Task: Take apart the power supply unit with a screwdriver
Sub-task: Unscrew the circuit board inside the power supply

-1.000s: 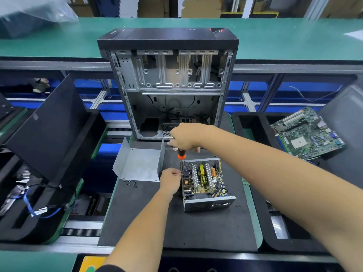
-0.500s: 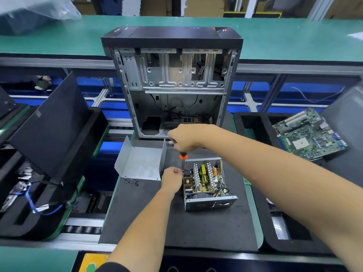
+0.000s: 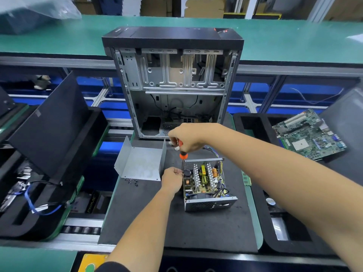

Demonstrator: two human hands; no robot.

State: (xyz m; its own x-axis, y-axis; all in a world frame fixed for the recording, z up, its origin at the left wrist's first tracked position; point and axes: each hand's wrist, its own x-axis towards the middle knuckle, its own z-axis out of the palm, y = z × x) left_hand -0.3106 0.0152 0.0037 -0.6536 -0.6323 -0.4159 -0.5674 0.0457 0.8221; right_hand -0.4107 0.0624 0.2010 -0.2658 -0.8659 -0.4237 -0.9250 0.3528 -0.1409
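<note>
The opened power supply unit [image 3: 206,185] sits on a dark mat [image 3: 157,222], its circuit board and wires exposed. My right hand [image 3: 186,137] grips the orange-and-black screwdriver [image 3: 183,155], held upright with its shaft going down at the unit's far left corner. My left hand [image 3: 172,178] rests against the unit's left side, fingers at the shaft near the tip. The removed grey metal cover [image 3: 141,163] lies just left of the unit. Several small black screws [image 3: 131,181] lie in front of the cover.
An empty upright computer case [image 3: 172,85] stands right behind the mat. A green motherboard [image 3: 310,134] lies in a black tray at the right. Black trays with a dark panel [image 3: 49,124] and blue cables [image 3: 39,203] stand at the left.
Both hands stay at the unit's far left corner with the screwdriver; my right hand has shifted slightly on the handle. The view has drifted a little.
</note>
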